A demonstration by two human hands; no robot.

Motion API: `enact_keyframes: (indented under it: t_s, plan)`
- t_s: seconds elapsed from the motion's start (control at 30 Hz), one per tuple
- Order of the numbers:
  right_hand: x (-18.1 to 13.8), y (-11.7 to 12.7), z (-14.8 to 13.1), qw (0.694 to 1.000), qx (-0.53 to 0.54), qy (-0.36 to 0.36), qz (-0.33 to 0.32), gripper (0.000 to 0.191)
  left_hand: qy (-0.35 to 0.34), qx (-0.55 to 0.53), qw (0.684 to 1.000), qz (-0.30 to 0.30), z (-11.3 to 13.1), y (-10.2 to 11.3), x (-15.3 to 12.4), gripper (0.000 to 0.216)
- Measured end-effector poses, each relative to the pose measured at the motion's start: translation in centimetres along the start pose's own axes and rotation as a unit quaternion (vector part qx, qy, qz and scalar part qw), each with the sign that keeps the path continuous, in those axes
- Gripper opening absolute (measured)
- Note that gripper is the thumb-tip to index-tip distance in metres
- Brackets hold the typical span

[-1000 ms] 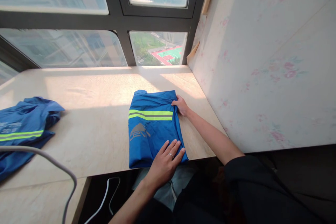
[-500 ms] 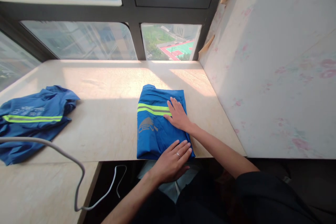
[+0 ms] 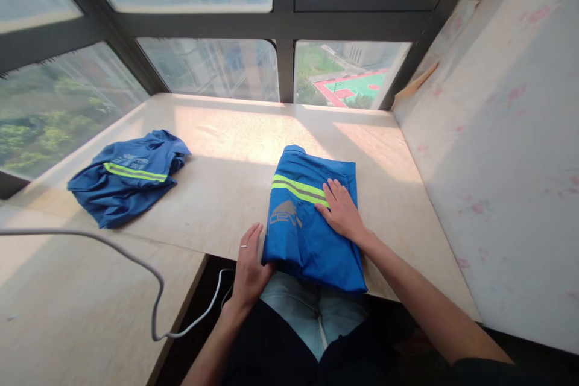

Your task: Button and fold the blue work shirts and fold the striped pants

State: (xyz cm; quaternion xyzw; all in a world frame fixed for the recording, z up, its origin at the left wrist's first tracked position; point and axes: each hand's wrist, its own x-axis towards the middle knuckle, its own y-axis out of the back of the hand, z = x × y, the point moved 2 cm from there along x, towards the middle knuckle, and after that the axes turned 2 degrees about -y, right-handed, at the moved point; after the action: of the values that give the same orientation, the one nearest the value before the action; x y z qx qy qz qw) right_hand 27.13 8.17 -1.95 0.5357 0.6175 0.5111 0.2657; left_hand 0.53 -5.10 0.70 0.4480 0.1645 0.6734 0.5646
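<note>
A folded blue work garment [image 3: 312, 247] lies at the front edge of the wooden table. It bears a yellow-green and grey reflective stripe and a grey printed logo. My right hand [image 3: 341, 211] rests flat on its right half, fingers stretched over the end of the stripe. At the garment's lower left corner is my left hand [image 3: 248, 268], with a ring on one finger. Its fingers are extended along the left side, and the thumb reaches the garment's bottom edge. I cannot tell whether the thumb presses the cloth.
Another blue work garment [image 3: 131, 175] with a reflective stripe lies loosely crumpled on the table [image 3: 217, 193] at left. A grey cable [image 3: 136, 259] loops across the left foreground. Windows [image 3: 208, 69] stand behind, and a flower-patterned wall [image 3: 497, 163] bounds the right side.
My left hand has moved from the garment's lower right part to its lower left corner. My right hand stays flat on the cloth. The view has turned left.
</note>
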Motion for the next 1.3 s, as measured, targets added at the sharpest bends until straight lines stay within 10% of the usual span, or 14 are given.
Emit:
enact_keyframes:
  t_s: [0.37, 0.73, 1.3]
  plan:
    - [-0.6, 0.8, 1.2, 1.000, -0.013, 0.022, -0.016, 0.072, -0.178, 0.014, 0.984, -0.018, -2.7, 2.1, -1.3, 0.055]
    - [-1.1, 1.2, 1.8, 0.997, -0.025, 0.066, -0.029, 0.070, -0.049, 0.016, 0.988, 0.142, -1.2, 0.0, -3.1, 0.054]
    - [-1.0, 1.3, 1.5, 0.995, -0.046, 0.083, -0.042, 0.068, -0.286, 0.069, 0.955, -0.022, -2.2, 2.2, -1.9, 0.064]
